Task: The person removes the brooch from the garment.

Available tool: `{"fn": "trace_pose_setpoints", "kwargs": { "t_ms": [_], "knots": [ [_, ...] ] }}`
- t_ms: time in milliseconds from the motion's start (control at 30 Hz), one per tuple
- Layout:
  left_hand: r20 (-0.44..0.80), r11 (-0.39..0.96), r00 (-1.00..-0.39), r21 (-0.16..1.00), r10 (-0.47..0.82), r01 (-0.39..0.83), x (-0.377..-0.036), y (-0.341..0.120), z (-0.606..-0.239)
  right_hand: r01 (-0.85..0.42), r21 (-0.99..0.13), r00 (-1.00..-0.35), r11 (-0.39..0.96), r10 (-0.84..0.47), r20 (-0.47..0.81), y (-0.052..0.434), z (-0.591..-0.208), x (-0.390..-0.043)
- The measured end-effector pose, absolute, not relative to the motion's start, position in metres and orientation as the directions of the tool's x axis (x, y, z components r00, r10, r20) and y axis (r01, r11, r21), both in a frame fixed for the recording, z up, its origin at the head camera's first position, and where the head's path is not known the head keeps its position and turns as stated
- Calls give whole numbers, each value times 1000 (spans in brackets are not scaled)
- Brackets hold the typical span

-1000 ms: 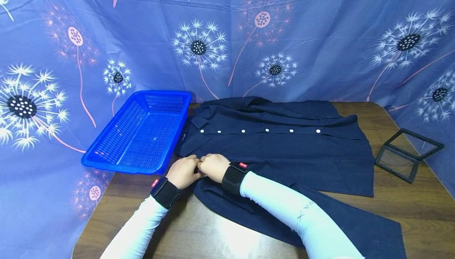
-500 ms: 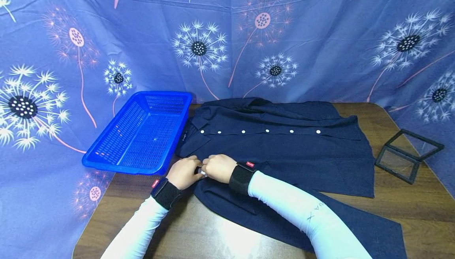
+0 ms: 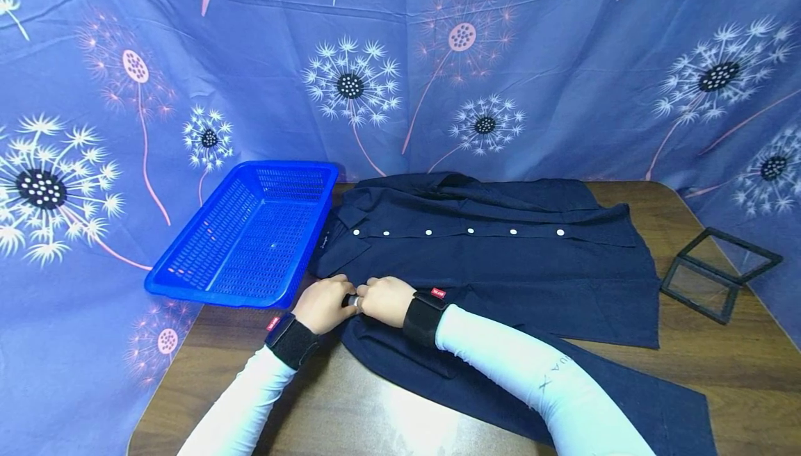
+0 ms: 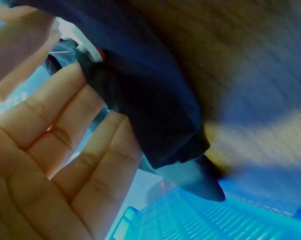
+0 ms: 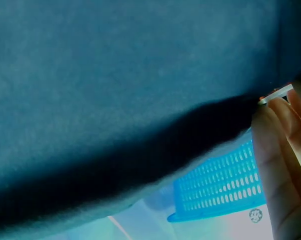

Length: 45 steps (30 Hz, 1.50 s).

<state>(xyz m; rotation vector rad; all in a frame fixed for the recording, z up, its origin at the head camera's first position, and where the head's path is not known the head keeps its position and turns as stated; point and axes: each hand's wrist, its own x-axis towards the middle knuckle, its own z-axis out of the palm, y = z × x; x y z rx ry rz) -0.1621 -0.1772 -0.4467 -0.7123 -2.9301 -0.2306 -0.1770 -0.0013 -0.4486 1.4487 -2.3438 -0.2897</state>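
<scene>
A dark navy shirt (image 3: 475, 261) with white buttons lies spread out, collar to the left. My left hand (image 3: 322, 303) holds the shirt's cloth near the shoulder, its fingers behind a fold in the left wrist view. Beside it, fingertips almost meeting, my right hand (image 3: 386, 301) pinches a small white badge-like piece (image 4: 80, 40) with a red edge and a thin pin. In the right wrist view the white piece (image 5: 276, 94) shows edge-on between the fingers, right at the cloth. Its face is hidden.
A blue perforated plastic basket (image 3: 250, 233) stands left of the shirt, close to its collar. At the right lies an opened black-framed clear case (image 3: 719, 272). The wooden table (image 3: 757, 365) meets a blue dandelion-print cloth (image 3: 563, 60) behind.
My right hand has shifted slightly right from my left hand, and the white piece now shows between them. The left hand and shirt stay nearly in place.
</scene>
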Motion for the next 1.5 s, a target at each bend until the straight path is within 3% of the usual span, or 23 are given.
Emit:
{"fn": "trace_pose_setpoints", "kwargs": {
  "t_ms": [433, 933, 1500],
  "knots": [
    [150, 879, -885, 131, 440, 459, -162, -177, -447, -785, 456, -346, 419, -907, 238, -2, -450, -175],
    [152, 867, -874, 132, 461, 480, -157, -177, -445, -793, 442, -342, 420, -907, 247, -1, -453, -175],
    [122, 857, -883, 213, 453, 469, -158, -180, -439, -814, 288, -427, 504, -856, 291, 3, -451, -180]
  ]
}}
